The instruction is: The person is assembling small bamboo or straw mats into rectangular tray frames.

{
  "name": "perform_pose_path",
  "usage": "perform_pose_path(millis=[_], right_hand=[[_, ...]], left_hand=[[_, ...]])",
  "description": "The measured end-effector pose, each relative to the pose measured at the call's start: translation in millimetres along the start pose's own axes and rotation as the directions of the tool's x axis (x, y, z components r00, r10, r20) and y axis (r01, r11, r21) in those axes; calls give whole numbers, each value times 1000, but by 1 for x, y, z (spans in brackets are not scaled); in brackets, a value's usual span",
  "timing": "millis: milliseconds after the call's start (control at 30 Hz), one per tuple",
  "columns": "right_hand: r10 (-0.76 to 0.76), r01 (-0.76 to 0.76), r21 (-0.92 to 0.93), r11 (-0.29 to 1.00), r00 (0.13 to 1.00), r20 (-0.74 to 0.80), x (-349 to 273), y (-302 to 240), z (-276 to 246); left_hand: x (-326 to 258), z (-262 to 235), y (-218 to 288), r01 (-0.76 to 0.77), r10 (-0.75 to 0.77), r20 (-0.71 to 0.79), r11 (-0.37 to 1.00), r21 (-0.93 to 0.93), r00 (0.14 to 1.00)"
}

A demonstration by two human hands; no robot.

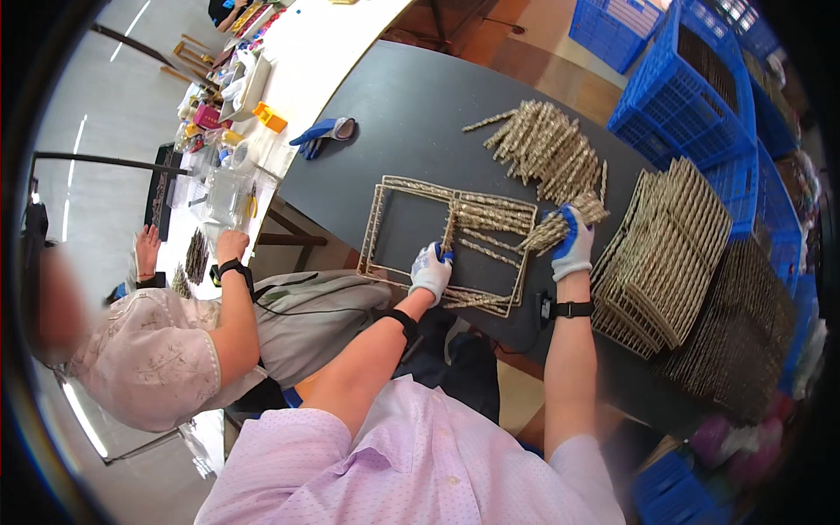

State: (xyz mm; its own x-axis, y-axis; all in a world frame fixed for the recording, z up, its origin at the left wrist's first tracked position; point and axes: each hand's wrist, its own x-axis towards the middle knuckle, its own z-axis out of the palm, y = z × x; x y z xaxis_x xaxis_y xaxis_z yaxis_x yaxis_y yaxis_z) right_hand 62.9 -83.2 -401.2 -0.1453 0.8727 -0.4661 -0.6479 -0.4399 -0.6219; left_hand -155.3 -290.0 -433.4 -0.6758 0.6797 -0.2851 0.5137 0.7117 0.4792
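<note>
My left hand (pixel 432 271), in a white glove with blue fingers, is closed at the middle bar of a flat rectangular frame (pixel 378 219) of pale woven cord. The frame lies on the dark table. Several braided strips (pixel 490 217) lie across its right half, and more rest along its near edge. My right hand (pixel 573 243), gloved alike, grips a bundle of braided strips (pixel 547 231) over the frame's right side. Just beyond is a loose heap of similar strips (pixel 547 144). The left fingertips are partly hidden.
A stack of finished-looking woven frames (pixel 665 254) stands to the right, with darker ones (pixel 735 324) beside it. Blue crates (pixel 682 96) line the far right. A spare blue glove (pixel 324 134) lies at the table's left. A co-worker (pixel 166 350) sits left, by a cluttered white table (pixel 328 44).
</note>
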Motion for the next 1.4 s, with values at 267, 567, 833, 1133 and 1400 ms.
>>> perform_pose_path(millis=[267,567,833,1133,1400], right_hand=[[-7,-91,-674,733,990,-141,93,96,195],[-98,-451,-875,177,876,-472,208,143,294],[-82,-435,-895,-101,900,-428,204,145,303],[72,371,-917,-145,928,365,83,75,244],[65,162,-747,-644,985,158,-33,9,98]], left_hand=[[-11,-16,-6,73,-64,88,991,-112,994],[-8,-34,-21,62,-35,180,988,-145,983],[-8,-43,-13,62,-39,249,994,-85,968],[-11,-36,-11,53,-48,209,998,-20,977],[-15,-28,-13,22,-25,146,999,24,989]])
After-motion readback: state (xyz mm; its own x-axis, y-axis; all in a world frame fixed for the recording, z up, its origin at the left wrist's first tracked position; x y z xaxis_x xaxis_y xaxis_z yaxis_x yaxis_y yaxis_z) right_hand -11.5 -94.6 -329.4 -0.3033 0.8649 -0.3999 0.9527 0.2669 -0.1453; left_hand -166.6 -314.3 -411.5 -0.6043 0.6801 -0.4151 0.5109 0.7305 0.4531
